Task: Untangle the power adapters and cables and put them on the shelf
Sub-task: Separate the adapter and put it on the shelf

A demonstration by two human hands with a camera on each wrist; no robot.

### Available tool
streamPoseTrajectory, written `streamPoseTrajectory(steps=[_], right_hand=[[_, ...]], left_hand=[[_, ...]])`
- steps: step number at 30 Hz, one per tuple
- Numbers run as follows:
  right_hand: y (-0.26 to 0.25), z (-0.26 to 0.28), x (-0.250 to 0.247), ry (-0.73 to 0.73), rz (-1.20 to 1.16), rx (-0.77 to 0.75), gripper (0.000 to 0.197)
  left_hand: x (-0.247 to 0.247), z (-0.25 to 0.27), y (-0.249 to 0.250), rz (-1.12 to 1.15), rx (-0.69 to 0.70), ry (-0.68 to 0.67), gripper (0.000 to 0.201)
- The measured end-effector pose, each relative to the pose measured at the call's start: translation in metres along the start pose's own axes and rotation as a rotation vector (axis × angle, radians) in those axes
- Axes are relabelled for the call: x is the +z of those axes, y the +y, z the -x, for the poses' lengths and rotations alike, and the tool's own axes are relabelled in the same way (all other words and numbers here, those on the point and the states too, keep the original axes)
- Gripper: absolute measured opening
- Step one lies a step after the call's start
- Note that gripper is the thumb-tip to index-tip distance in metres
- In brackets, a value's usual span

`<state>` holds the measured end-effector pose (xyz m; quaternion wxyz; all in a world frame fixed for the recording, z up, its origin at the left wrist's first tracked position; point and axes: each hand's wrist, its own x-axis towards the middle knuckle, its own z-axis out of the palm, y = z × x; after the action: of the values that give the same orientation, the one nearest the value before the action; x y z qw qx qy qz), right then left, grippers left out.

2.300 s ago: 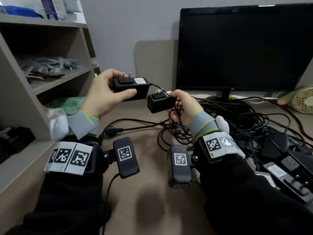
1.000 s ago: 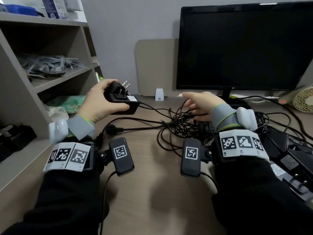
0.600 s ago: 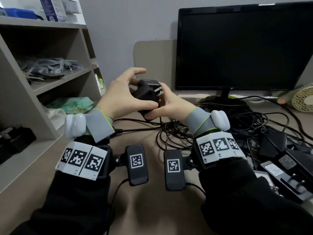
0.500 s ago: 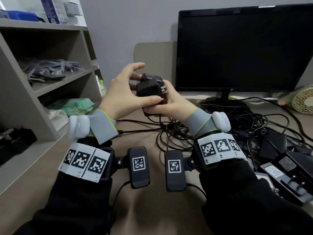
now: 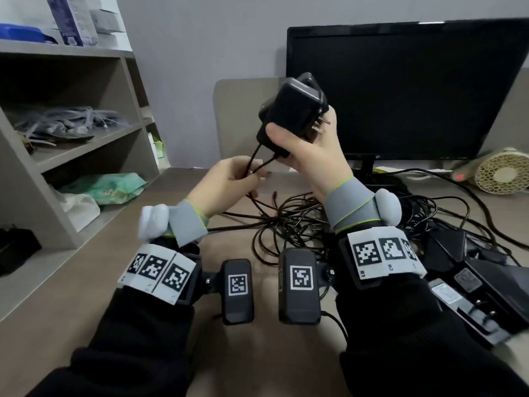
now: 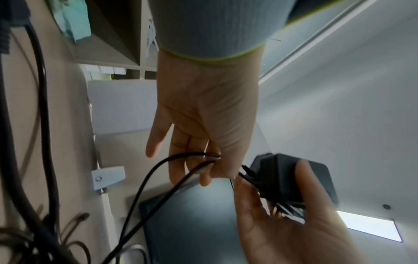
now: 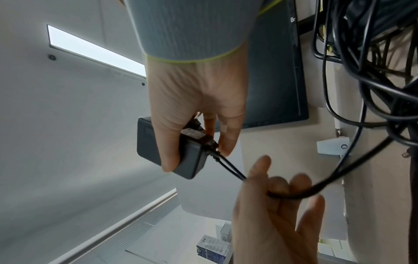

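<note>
1. Power adapters [image 5: 292,110]: two black blocks stacked together, raised above the desk in front of the monitor, metal prongs showing on the side toward the screen. The right hand [image 5: 312,156] is wrapped round them, thumb across the near face, fingers behind.
2. Adapter cables [image 5: 254,164]: two thin black leads leave the lower end of the blocks and run down and to the left. The left hand [image 5: 229,181], lower than the right and just beside it, pinches both leads between thumb and curled fingers; in the left wrist view the little finger sticks out free.
3. Leads beyond the pinch: they drop from the left hand to the desk and join the cable tangle [image 5: 289,222], which lies under and just behind both wrists.
4. Desk [image 5: 160,333]: light wood top, carrying the tangle at centre.
5. Other adapters [image 5: 472,290]: several black units with labels lying at the right edge of the desk, well apart from the held pair, amid further cable.
6. Shelf [image 5: 86,144]: grey unit to the left of the hands. Middle level holds a heap of pale cables; the level below holds a green packet [image 5: 114,187].
7. Monitor [image 5: 400,90]: dark screen, directly behind the raised adapters.
8. Small fan [image 5: 501,173]: cream, at the far right of the desk.
</note>
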<state>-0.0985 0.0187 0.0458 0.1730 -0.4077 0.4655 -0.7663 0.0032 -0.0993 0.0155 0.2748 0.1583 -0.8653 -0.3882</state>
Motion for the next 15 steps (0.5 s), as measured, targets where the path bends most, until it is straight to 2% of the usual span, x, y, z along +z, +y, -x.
streamPoseTrajectory(steps=[3, 6, 8, 11, 13, 15], right_hand=[[-0.002, -0.002, -0.003, 0.060, -0.033, -0.029, 0.069], [-0.006, -0.006, -0.012, 0.112, -0.082, -0.013, 0.072], [-0.001, -0.009, -0.017, 0.114, -0.091, 0.069, 0.069], [0.018, -0.011, -0.017, 0.154, -0.010, 0.171, 0.048], [0.032, -0.011, -0.020, 0.151, 0.118, 0.293, 0.043], [0.042, -0.009, -0.027, 0.106, 0.228, 0.484, 0.043]], left_hand=[[-0.015, 0.001, -0.033, -0.144, -0.026, 0.065, 0.017], [-0.036, 0.008, -0.065, -0.096, -0.078, 0.152, 0.025], [-0.047, 0.009, -0.069, -0.032, -0.083, 0.254, 0.027], [-0.057, 0.008, -0.055, 0.077, -0.073, 0.392, 0.029], [-0.060, 0.007, -0.039, 0.092, -0.029, 0.399, 0.029], [-0.059, 0.007, -0.022, 0.066, 0.034, 0.390, 0.029]])
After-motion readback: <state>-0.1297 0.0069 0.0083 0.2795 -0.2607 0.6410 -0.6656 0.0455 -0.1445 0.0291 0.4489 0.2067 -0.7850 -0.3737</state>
